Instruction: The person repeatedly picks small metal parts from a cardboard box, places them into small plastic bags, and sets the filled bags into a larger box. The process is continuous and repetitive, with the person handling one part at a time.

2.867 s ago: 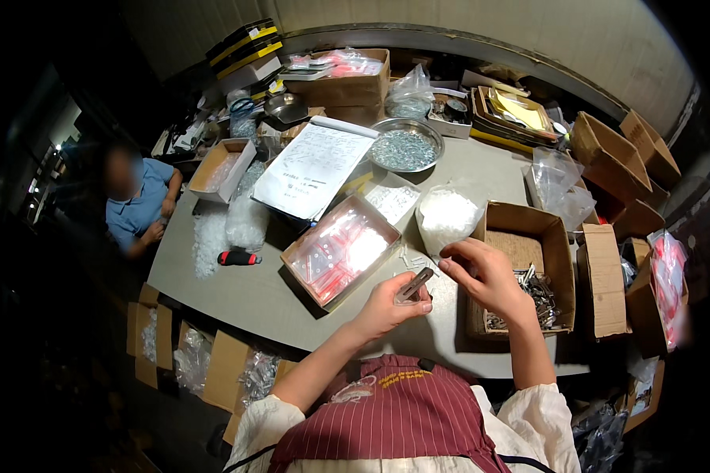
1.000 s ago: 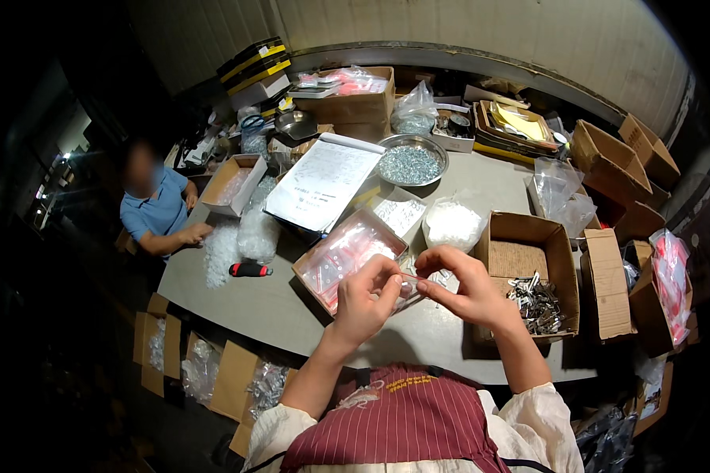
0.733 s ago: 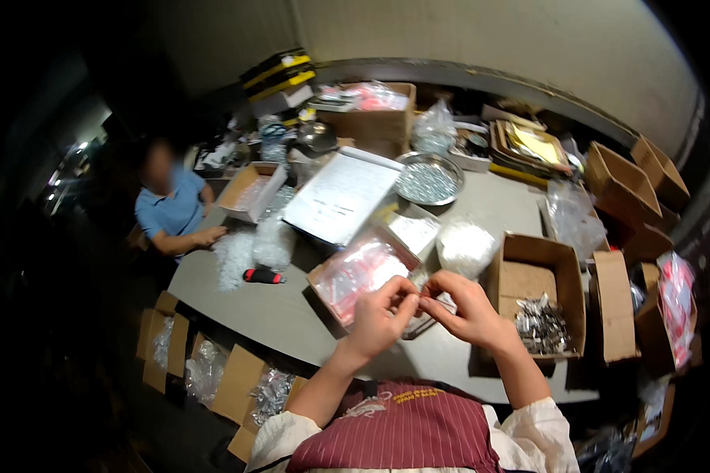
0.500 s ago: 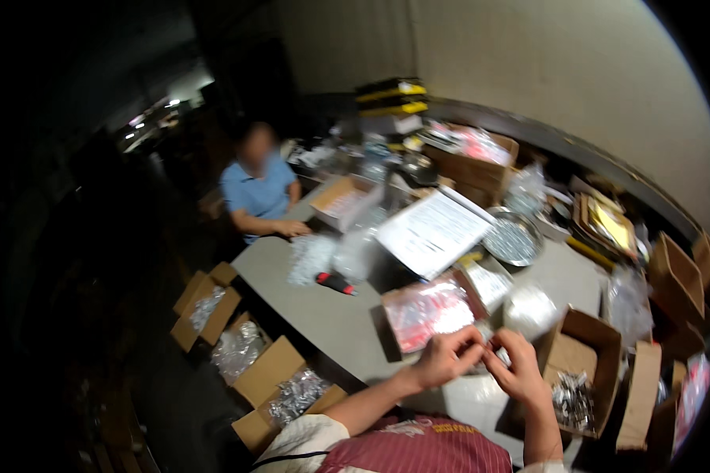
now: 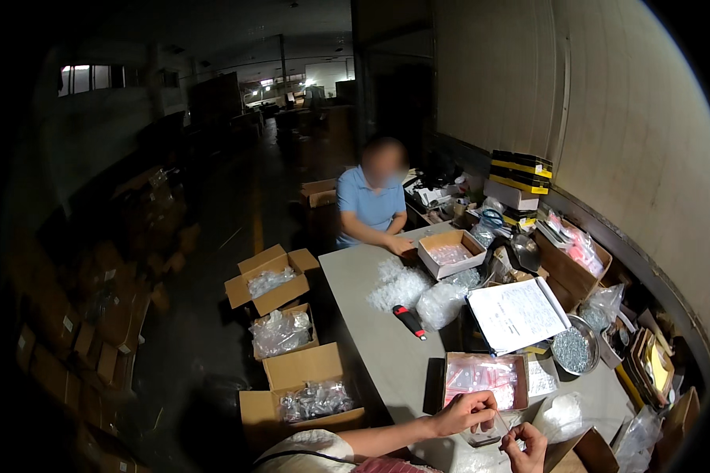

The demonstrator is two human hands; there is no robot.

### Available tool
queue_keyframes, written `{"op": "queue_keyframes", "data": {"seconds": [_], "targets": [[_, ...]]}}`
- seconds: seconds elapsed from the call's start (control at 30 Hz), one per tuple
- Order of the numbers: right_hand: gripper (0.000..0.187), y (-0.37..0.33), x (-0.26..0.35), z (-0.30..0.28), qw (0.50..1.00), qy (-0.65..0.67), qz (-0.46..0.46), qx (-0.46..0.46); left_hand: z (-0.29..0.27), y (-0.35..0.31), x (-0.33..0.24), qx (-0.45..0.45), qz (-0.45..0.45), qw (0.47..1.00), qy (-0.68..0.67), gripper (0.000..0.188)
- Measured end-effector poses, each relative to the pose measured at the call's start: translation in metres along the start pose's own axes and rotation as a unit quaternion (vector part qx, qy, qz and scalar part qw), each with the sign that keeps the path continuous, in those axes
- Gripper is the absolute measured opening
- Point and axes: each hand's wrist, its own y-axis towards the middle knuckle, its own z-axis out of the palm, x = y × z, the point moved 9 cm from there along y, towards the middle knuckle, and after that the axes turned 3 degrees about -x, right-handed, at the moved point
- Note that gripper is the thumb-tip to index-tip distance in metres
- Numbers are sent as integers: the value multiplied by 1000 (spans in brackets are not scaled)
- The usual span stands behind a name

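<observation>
Low in the head view, my left hand (image 5: pixel 467 413) pinches a thin, clear piece that looks like a small plastic bag (image 5: pixel 502 423). My right hand (image 5: pixel 525 448), just right of it and nearer me, has its fingers closed at the other side of this piece. Whether anything is inside cannot be made out. Right behind my left hand stands an open box (image 5: pixel 521 364) of flat clear bags with red strips. Beside my right hand lies a bulging clear bag of white pieces (image 5: pixel 561 416).
A clipboard with paper (image 5: pixel 519 314), a metal bowl of small parts (image 5: pixel 576 350) and a red-black tool (image 5: pixel 409 322) lie on the grey table (image 5: pixel 351 276). A person in blue (image 5: pixel 367 206) sits across. Cartons of bagged parts (image 5: pixel 312 402) line the left table edge.
My view has swung left and up, so the table and both hands sit lower and farther right. My hands have moved slightly apart, with the thin clear piece visible between them.
</observation>
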Motion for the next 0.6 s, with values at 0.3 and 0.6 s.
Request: {"op": "queue_keyframes", "data": {"seconds": [0.3,0.6], "targets": [[10,3,-4,4,984,157,53,-66,9,-15,23,69,32,997,-10,23],[11,9,-16,4,948,253,76,-178,-6,-21,59,-43,-98,992,-62,32]]}}
